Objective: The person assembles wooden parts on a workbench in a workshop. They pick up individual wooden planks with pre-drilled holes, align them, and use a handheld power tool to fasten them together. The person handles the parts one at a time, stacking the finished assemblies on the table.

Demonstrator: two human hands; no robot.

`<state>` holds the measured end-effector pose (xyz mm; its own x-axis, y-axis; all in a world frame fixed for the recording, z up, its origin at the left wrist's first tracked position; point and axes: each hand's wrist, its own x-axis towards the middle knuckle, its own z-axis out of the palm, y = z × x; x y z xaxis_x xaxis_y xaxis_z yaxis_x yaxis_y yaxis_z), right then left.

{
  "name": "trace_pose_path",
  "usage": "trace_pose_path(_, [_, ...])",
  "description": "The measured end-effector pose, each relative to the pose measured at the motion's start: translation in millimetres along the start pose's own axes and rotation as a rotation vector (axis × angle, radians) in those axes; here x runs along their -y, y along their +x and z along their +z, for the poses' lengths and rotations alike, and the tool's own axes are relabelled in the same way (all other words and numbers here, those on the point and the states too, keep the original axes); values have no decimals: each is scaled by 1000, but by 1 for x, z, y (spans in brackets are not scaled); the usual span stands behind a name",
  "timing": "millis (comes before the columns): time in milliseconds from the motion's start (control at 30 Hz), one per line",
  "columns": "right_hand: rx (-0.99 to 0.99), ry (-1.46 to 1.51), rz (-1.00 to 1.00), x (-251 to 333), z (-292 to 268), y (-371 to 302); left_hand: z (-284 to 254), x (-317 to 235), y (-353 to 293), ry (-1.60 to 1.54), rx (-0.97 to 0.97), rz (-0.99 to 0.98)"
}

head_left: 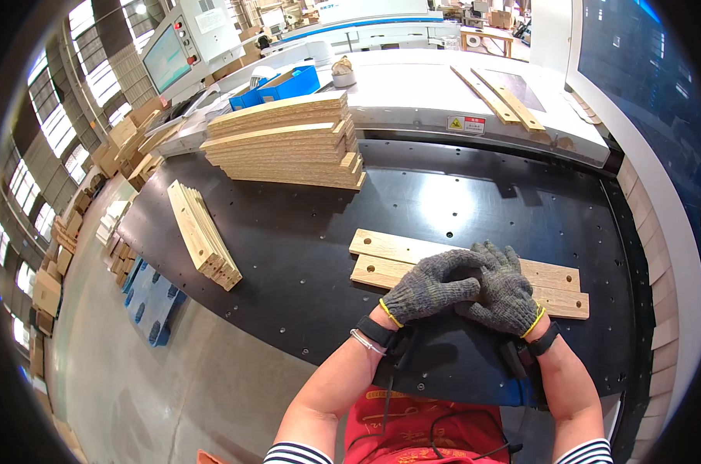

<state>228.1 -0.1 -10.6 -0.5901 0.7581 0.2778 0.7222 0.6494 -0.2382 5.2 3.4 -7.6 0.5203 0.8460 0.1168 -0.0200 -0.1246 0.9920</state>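
My left hand (434, 284) and my right hand (507, 292), both in dark grey knit gloves with yellow cuffs, meet above two wooden strips. The left fingers reach across to the right hand and touch it, with the thumb apart. On the right hand the fingers are spread, pointing away from me. Neither hand shows anything held. Beneath them, the far wooden strip (550, 273) and the near wooden strip (561, 301) lie side by side on the black table (304, 255), slightly offset. Holes show near their ends; the gloves hide their middles.
A small stack of strips (203, 232) lies to the left. Behind it rises a taller pile of boards (285, 151). Two more strips (505, 97) rest on the white machine bed, near blue bins (288, 83). A control screen (169, 58) stands far left, a blue pallet (151, 301) below.
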Motion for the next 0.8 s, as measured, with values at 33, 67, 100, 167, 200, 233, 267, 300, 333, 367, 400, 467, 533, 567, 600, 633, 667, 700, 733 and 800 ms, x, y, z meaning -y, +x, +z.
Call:
trace_pose_path(33, [2, 4, 0, 0, -1, 0, 0, 0, -1, 7, -1, -2])
trace_pose_path(67, [3, 7, 1, 1, -1, 0, 0, 0, -1, 4, -4, 6])
trace_pose_path(100, [2, 1, -4, 0, 0, -1, 1, 1, -2, 2, -6, 15])
trace_pose_path(167, [2, -11, -8, -1, 1, -1, 1, 1, -1, 3, -9, 28])
trace_pose_path(200, [7, -9, -6, -1, 1, -1, 1, 1, -1, 9, -11, 32])
trace_pose_path(233, [13, -6, -4, -1, 0, 0, 1, 1, -1, 15, -14, 35])
trace_pose_path(267, [19, -3, -3, -1, 0, 0, 1, 1, -1, 3, -11, 28])
trace_pose_path(300, [19, -4, -3, 0, 0, 0, 1, 0, -1, -9, -8, 21])
trace_pose_path(333, [19, -6, -3, 0, 0, 0, 1, -1, -1, -22, -4, 15])
trace_pose_path(367, [19, -8, -3, 0, -1, 0, 1, 0, -1, -19, -6, 20])
trace_pose_path(400, [15, -3, -1, 0, 0, 0, 1, 1, -1, -15, -7, 25])
trace_pose_path(467, [7, 7, 4, -1, 1, 0, 1, 1, -1, -1, -8, 30])
trace_pose_path(533, [5, 2, 1, -1, 1, 0, 0, 2, -1, 18, -9, 29])
trace_pose_path(567, [4, 0, -1, -1, 2, 0, 0, 1, -1, 16, -7, 32])
trace_pose_path(600, [5, 4, -2, -1, 1, 0, 0, 1, -1, 14, -5, 35])
trace_pose_path(633, [6, 6, -3, 0, 0, 0, 0, 0, -1, 12, -3, 39])
trace_pose_path(667, [7, 8, -5, 1, -1, 0, 0, 0, -1, 22, -6, 41])
trace_pose_path(700, [1, 15, -4, 1, -2, 0, 1, 1, -1, 31, -9, 43])
trace_pose_path(733, [-4, 23, -2, 1, -2, 0, 1, 1, -1, 41, -11, 44])
trace_pose_path(800, [-9, 22, 0, 0, -1, -1, 1, -1, -1, 46, -9, 39])
